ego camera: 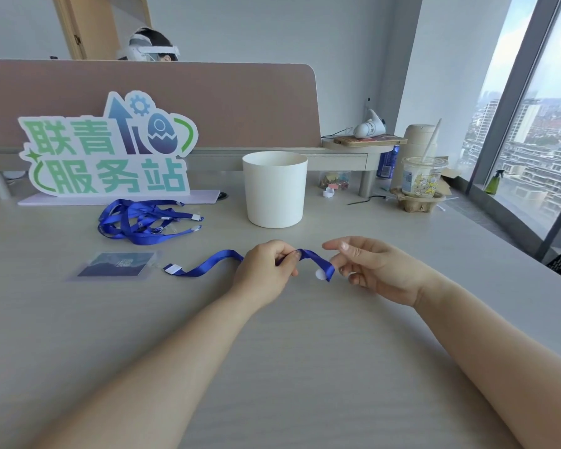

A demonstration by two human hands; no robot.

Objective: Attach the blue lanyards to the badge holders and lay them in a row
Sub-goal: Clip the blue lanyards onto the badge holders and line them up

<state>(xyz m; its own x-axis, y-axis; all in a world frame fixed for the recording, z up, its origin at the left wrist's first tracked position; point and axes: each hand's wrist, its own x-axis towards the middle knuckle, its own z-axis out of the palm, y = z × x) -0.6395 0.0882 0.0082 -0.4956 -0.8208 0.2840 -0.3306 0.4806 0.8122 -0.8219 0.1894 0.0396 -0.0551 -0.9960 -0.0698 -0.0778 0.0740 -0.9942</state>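
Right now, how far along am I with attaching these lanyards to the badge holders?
Early on. Done: no finished row shows; only one badge holder is in view, lying flat. In hand: your left hand pinches one blue lanyard mid-strap, and your right hand is open beside its free end. The other end lies next to the holder; whether it is clipped on is unclear. Left: the tangled pile of lanyards behind.

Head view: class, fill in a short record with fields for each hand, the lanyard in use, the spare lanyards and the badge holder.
Left hand: pinches the blue lanyard mid-length
Right hand: open, beside the lanyard's round-tabbed end; contact unclear
Lanyard in use: other end lies by the badge holder; attachment unclear
Spare lanyards: tangled pile behind the holder
Badge holder: flat on the table
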